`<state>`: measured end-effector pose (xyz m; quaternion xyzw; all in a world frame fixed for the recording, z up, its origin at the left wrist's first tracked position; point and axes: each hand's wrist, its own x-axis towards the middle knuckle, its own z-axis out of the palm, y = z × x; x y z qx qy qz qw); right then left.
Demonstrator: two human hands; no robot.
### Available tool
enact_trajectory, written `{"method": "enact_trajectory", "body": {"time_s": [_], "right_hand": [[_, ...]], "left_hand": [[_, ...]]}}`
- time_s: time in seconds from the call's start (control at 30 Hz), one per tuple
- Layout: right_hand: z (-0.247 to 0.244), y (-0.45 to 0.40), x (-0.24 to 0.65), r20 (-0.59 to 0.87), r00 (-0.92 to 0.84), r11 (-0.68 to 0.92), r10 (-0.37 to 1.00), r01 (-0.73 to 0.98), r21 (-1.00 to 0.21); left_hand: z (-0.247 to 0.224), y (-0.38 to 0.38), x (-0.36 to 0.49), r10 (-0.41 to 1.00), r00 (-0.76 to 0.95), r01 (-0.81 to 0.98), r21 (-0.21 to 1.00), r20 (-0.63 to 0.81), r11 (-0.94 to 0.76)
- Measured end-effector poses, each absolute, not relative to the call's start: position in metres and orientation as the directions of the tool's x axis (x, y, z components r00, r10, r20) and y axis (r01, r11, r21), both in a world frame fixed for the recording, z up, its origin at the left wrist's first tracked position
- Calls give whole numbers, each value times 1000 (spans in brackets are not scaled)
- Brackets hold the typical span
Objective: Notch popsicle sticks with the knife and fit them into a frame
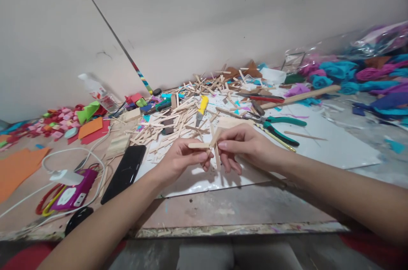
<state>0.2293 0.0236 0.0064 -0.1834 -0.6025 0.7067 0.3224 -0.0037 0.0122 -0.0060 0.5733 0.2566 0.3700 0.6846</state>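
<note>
Between my hands, above a white board (197, 183), is a small cross-like piece made of popsicle sticks (217, 157). My left hand (183, 159) is closed on its left side, where one stick (198, 146) lies flat along the fingers. With thumb and forefinger, my right hand (247, 144) pinches the piece near its middle, its lower fingers curled loosely beneath. The fingers hide part of the joint. Just beyond lie a yellow utility knife (202, 109) and a heap of loose popsicle sticks (181, 123).
Green-handled pliers (285, 121) and a wooden rod (302, 95) lie on the right. A black phone (123, 172), a purple power strip (75, 189) with white cables and orange paper (19, 170) are on the left. A plastic bottle (100, 93) leans at the back.
</note>
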Motion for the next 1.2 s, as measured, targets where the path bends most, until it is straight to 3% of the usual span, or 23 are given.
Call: {"method": "enact_trajectory", "body": {"time_s": [0.17,0.4,0.47,0.63,0.83,0.97,1.2], "right_hand": [[6,24,233,77,-799,-121,596,-185,-975],[8,21,230,21,-847,-342,532,-237,-909],[11,20,231,35,-837,-291,547,-229,-929],[22,19,237,84,-789,106,609,-24,-994],[21,21,239,111,-799,60,591,-94,-994],[24,21,243,129,-795,157,593,-43,-987],[28,21,246,125,-816,232,565,12,-973]], "left_hand": [[-8,9,0,819,566,-236,970,94,52],[-9,5,3,812,576,-324,938,94,121],[-10,4,4,815,571,-343,930,94,133],[-12,-1,10,833,545,-358,925,96,128],[-14,-4,13,812,561,-402,911,163,95],[-14,-3,9,819,536,-320,947,206,-29],[-13,-3,6,779,598,-250,967,190,-44]]}}
